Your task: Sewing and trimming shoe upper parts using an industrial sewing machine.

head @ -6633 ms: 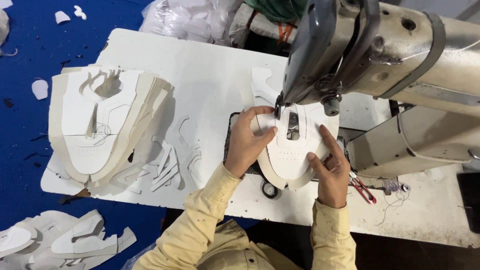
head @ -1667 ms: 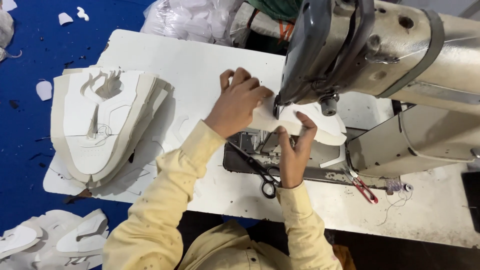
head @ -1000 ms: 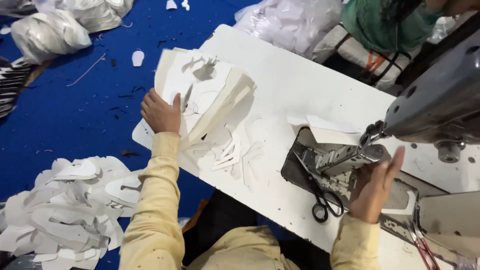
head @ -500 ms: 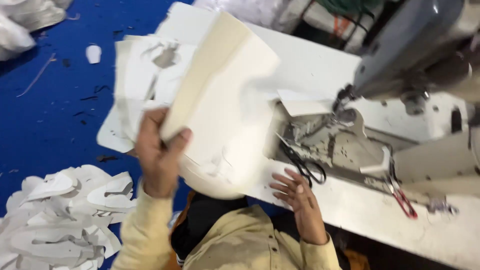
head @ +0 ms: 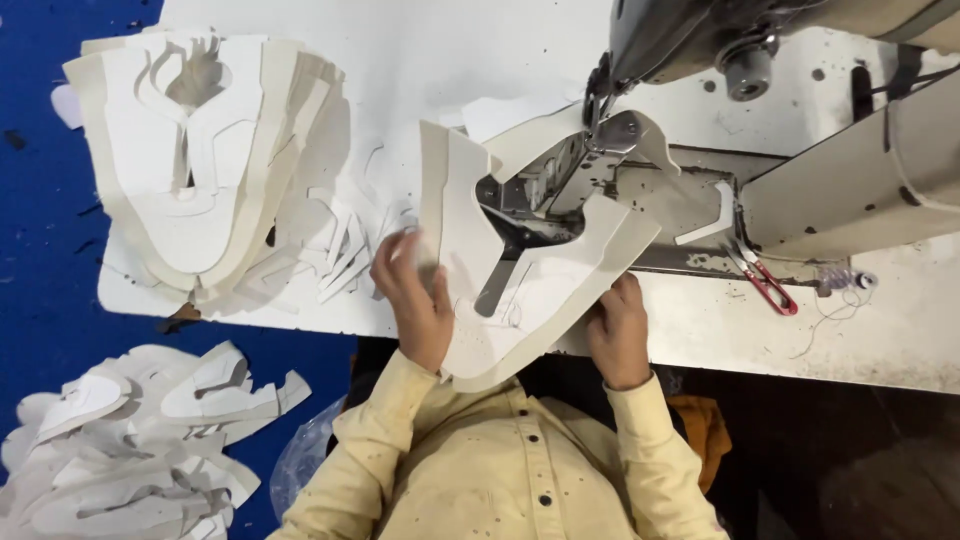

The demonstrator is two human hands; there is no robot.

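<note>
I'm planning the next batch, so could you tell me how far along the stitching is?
Done, seemingly: white pieces heaped on the floor. In hand: left hand and right hand hold one white shoe upper at the sewing machine. Left: a stack of uppers on the table.

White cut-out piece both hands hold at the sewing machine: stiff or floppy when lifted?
Probably semi-stiff: the white cut-out piece overhangs the table edge between the left hand and right hand without drooping. Likely light, since fingertips alone carry it. Its narrow arms around the central opening would probably bend or catch first, so support from both sides seems wise.
</note>
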